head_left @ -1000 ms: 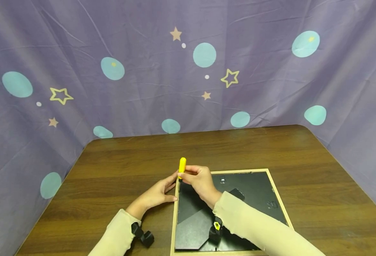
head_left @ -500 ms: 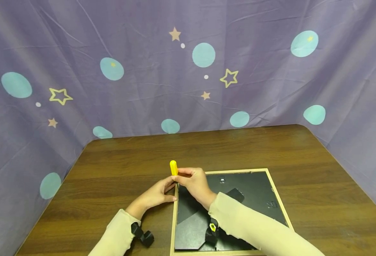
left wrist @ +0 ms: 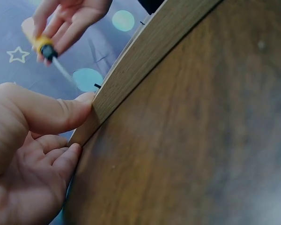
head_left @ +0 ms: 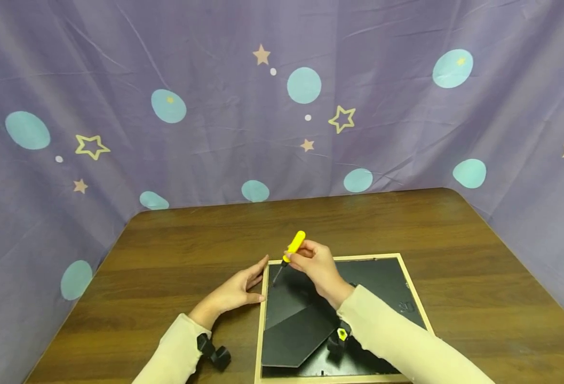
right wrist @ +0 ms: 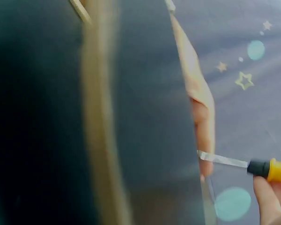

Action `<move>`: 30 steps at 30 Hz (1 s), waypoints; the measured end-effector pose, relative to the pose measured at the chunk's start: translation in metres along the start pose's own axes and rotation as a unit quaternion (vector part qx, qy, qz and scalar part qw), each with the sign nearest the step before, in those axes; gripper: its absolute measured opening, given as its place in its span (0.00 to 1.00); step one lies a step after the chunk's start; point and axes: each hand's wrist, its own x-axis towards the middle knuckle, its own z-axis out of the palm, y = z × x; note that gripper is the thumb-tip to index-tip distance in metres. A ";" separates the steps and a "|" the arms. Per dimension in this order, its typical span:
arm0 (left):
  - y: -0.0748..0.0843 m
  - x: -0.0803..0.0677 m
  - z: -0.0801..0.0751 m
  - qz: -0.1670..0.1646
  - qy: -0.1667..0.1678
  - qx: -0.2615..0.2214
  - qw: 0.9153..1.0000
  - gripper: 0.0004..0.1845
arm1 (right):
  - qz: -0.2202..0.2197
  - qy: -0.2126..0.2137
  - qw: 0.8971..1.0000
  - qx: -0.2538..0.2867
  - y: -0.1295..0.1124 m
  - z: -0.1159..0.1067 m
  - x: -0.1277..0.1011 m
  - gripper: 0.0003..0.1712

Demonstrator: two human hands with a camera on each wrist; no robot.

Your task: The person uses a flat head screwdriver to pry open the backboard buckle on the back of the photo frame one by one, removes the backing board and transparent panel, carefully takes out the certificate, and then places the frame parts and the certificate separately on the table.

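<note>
A light wood picture frame lies face down on the table, its black backing and folded stand flap facing up. My right hand grips a yellow-handled screwdriver, tilted with its tip low over the backing near the far left corner. My left hand lies on the table against the frame's left side. In the left wrist view its thumb presses the wooden edge. The right wrist view shows the screwdriver and a blurred frame.
The brown wooden table is closed in at the back and sides by a purple cloth with stars and teal dots. Black camera mounts sit on my left wrist and right wrist.
My right hand has shifted right and tipped the screwdriver from upright to a slant, its tip now pointing down and left at the backing. The left hand has stayed at the frame's edge.
</note>
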 end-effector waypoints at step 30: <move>0.044 -0.004 0.020 -0.064 0.142 0.002 0.988 0.40 | -0.028 -0.153 0.985 0.077 -0.013 -0.065 -0.015 0.11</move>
